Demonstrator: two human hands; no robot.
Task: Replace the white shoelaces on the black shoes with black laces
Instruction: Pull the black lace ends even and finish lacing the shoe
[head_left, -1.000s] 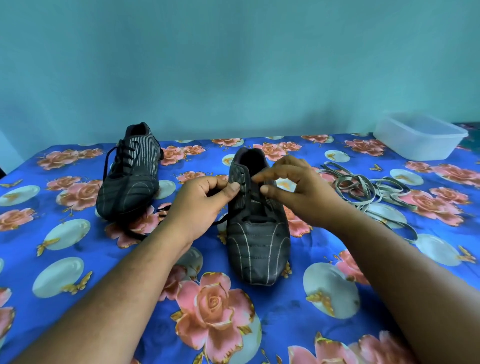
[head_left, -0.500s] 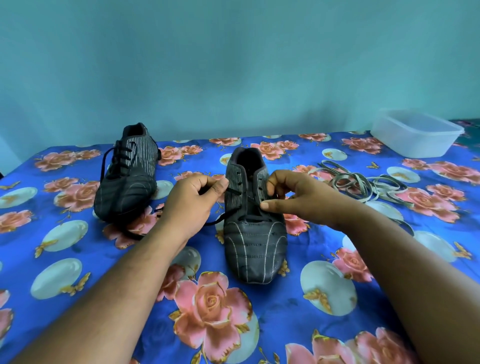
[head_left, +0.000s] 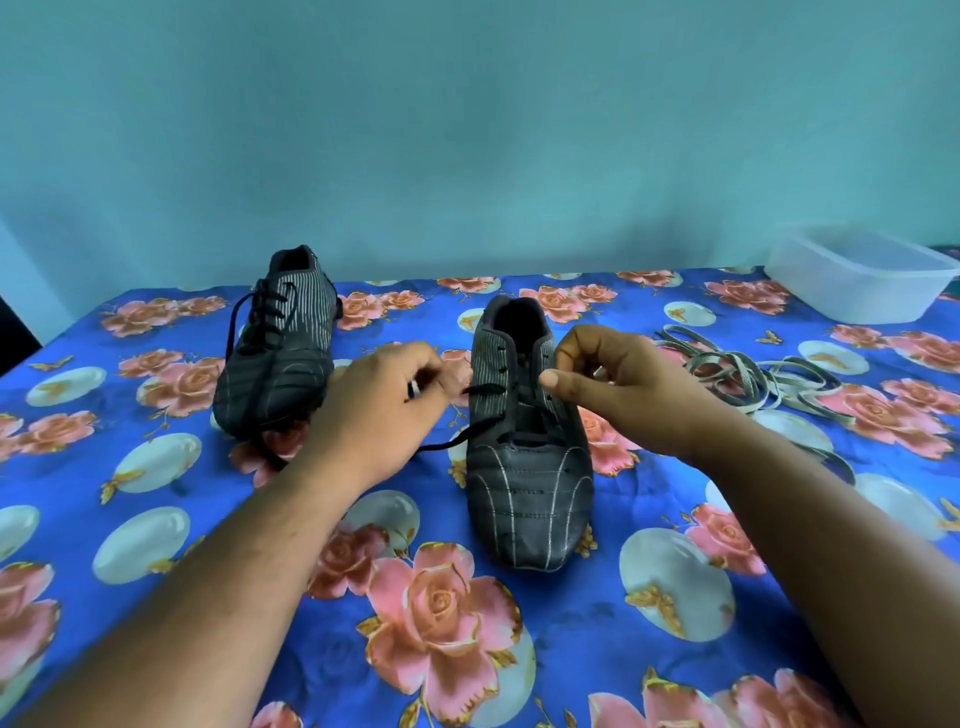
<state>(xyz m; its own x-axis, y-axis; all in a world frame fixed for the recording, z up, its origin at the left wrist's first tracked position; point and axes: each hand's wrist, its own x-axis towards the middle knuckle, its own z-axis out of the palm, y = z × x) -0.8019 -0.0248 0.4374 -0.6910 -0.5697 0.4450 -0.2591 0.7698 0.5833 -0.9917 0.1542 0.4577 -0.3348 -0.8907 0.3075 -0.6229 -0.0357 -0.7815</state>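
Teal wall behind; floral blue cloth over the tabletop, roses and pale discs.

Item 1: near shoe, centre of frame, toe toward me. Black lace is threaded through the lowest eyelets only; the upper eyelets stand bare. One strand runs from the shoe's left edge to lower left, under my left wrist.

Item 2: far shoe, upper left of frame. Laced in black along the rows I can see, ends hanging loose at its left side. No bow visible.

Item 3: white laces, removed, heaped at right of frame, well apart from both shoes.

Item 4: clear plastic tub, upper right; contents not discernible.

My left hand, fingers curled, pinches the black lace just beside the near shoe's left eyelet row. My right hand, thumb and fingers bunched at the right eyelet row; whether a lace end sits in that pinch I cannot tell.

Status, as judged: white laces out of both shoes; far shoe about finished; near shoe barely begun, most eyelet rows and the tying left.
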